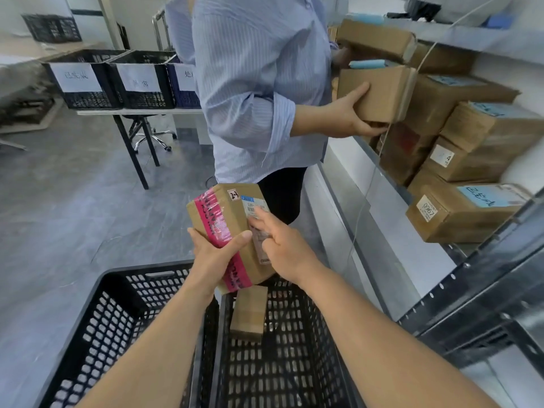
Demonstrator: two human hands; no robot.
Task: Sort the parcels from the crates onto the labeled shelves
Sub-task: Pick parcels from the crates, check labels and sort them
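The grey metal shelf rack (397,219) stands at my right side, and many brown cardboard parcels (471,213) are stacked on it, some with pale blue labels. Another person in a blue striped shirt (253,83) stands in front of me beside the rack and holds one plain brown box (374,92) at the shelf edge. Behind this person, three dark crates with white paper signs (88,81) stand in a row on a surface.

Just below me are two black perforated plastic crates side by side. The left crate (97,319) shows no parcel. In the right crate (294,348) one small brown cardboard parcel (248,313) lies on the bottom.

I hold a brown cardboard parcel with a band of pink tape (226,219) above the near edge of the crates, tilted. My left hand (215,257) grips its left side, the thumb pressed across the pink tape. My right hand (282,248) does not grip. Its index finger is stretched out and touches the white printed label (256,213) on the top of the parcel, the other fingers loosely bent.
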